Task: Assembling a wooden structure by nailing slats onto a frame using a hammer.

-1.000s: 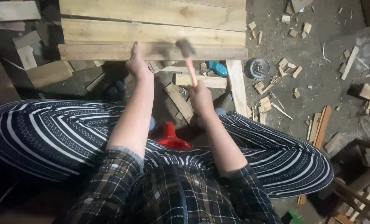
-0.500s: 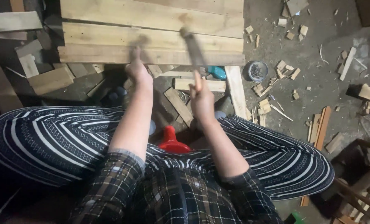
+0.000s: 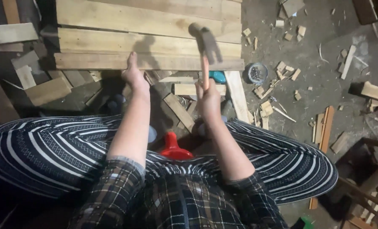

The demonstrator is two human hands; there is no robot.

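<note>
right hand [image 3: 209,98] grips raised hammer [image 3: 206,42]; left hand [image 3: 134,74] steadies plank [image 3: 148,62].

A round tin of nails [image 3: 257,72] sits on the dirt floor [image 3: 324,89] among wood scraps [image 3: 287,70]; a red funnel-shaped thing [image 3: 173,148] stands between striped trouser legs [image 3: 49,152].

Blurred hammer [image 3: 205,48] above pale plank [image 3: 148,62]

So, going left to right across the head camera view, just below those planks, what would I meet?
Left hand at the plank edge → right hand gripping the hammer → round tin of nails → scattered wood offcuts.
</note>
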